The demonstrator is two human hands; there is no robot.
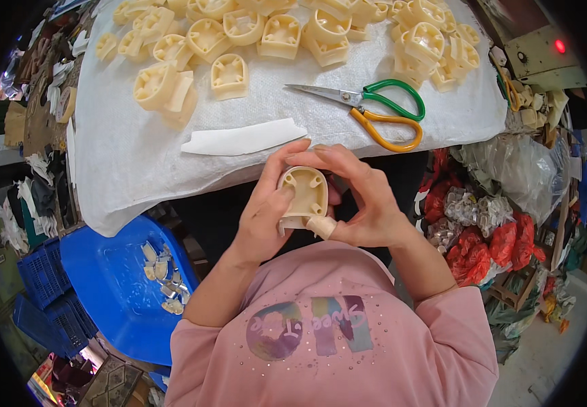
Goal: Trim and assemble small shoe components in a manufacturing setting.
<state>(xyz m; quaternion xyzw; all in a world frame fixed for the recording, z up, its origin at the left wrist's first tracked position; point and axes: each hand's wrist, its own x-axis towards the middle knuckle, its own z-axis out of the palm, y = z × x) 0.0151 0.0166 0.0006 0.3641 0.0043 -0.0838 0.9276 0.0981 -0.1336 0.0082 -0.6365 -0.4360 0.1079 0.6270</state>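
Close to my body, both hands hold a cream, D-shaped plastic piece (301,193), its hollow side with small round posts facing up. My left hand (263,211) grips it from the left, thumb at its rim. From the right, my right hand (375,200) curls round it, fingers over the far edge. A pale wrap (321,227) covers the tip of my right thumb, at the piece's near corner. Beyond my hands lies a white curved strip (243,138) on the white cloth (131,142). Scissors (361,102) with one green and one orange handle rest partly spread to the right.
Several similar cream pieces (229,76) are heaped along the far side of the cloth. A blue tub (97,271) holding small light and shiny pieces stands low at left, near blue crates (43,275). Red plastic bags (470,254) and clear bags (517,169) lie at right.
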